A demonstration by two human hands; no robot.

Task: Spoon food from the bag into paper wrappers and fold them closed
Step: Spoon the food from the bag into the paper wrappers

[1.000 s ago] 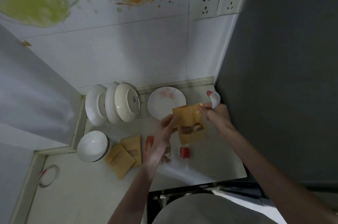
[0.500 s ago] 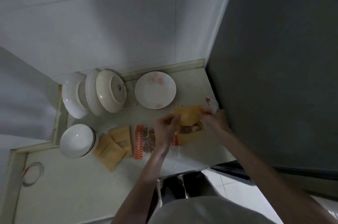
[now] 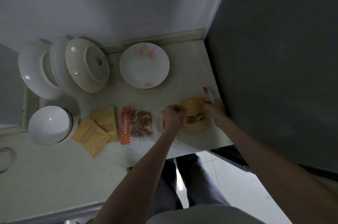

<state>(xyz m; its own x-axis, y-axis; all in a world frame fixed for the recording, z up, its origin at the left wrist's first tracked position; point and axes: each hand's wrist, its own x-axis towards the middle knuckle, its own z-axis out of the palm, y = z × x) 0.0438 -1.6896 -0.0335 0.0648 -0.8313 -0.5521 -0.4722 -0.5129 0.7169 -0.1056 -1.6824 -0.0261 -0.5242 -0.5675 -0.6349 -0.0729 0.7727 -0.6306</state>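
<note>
A brown paper wrapper (image 3: pixel 192 107) with a clear window showing food lies on the counter near its right edge. My left hand (image 3: pixel 172 116) pinches the wrapper's left side. My right hand (image 3: pixel 214 108) pinches its top right corner, its flap bent over, and also holds a white spoon (image 3: pixel 210 92) with a red mark. The clear food bag (image 3: pixel 140 123), with an orange patterned strip and nuts inside, lies just left of my left hand. Several flat paper wrappers (image 3: pixel 97 128) lie further left.
A white plate (image 3: pixel 144 65) with pink marks sits behind the bag. Bowls (image 3: pixel 86 64) stand on edge in a rack at back left, and an upturned white bowl (image 3: pixel 49 125) sits at left. A dark wall borders the counter (image 3: pixel 54 168) on the right.
Both hands brought the filled wrapper down from mid-air onto the counter and bent its top over. The camera view tilted downward.
</note>
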